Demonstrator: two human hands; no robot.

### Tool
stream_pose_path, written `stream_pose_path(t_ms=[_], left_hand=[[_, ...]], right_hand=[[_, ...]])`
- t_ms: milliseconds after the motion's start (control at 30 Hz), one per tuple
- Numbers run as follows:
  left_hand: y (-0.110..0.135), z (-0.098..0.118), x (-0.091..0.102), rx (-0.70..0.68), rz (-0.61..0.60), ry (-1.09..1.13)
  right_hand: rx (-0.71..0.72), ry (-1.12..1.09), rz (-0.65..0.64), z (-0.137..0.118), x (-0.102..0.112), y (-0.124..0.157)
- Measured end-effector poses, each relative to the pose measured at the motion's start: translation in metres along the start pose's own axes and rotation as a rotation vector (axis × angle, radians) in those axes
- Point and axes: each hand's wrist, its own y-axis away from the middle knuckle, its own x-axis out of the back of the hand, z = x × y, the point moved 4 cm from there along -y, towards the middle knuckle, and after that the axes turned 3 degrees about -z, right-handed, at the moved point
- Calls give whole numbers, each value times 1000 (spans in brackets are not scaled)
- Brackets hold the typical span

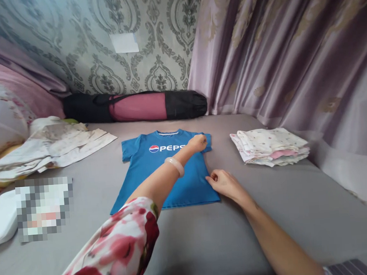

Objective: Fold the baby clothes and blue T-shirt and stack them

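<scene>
A blue T-shirt (164, 178) with a white PEPSI print lies flat on the grey bed sheet, its collar pointing away from me. My left hand (197, 143) reaches across the shirt, with a pale bangle (175, 166) on the wrist. Its fingers are closed on the shirt near the right-hand sleeve, and the hand covers the end of the print. Lower down, my right hand (223, 182) has thumb and fingers pinched together at the shirt's right side edge, close to the hem.
A stack of folded patterned cloths (272, 146) lies to the right. Rumpled pale clothes (58, 142) are heaped on the left, with a white object (6, 214) and a blurred item (45, 210) nearer me. A long black-and-pink bag (137, 107) lies along the wall beside the curtain (258, 44).
</scene>
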Motion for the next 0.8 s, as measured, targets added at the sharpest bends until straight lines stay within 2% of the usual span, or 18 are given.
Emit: stream_pose_path(t_ms=[167,400,633,800], left_hand=[[-26,9,-14,59,-10,-17],[-42,20,-25,219,-12,-3],[-47,12,-30,308,40,104],[-49,-2,-24,366,108,276]], right_hand=[[42,15,-40,-5,2,9],[91,24,-94,-10,2,16],[144,11,-123,-15,1,23],[167,-12,-138,-15,2,26]])
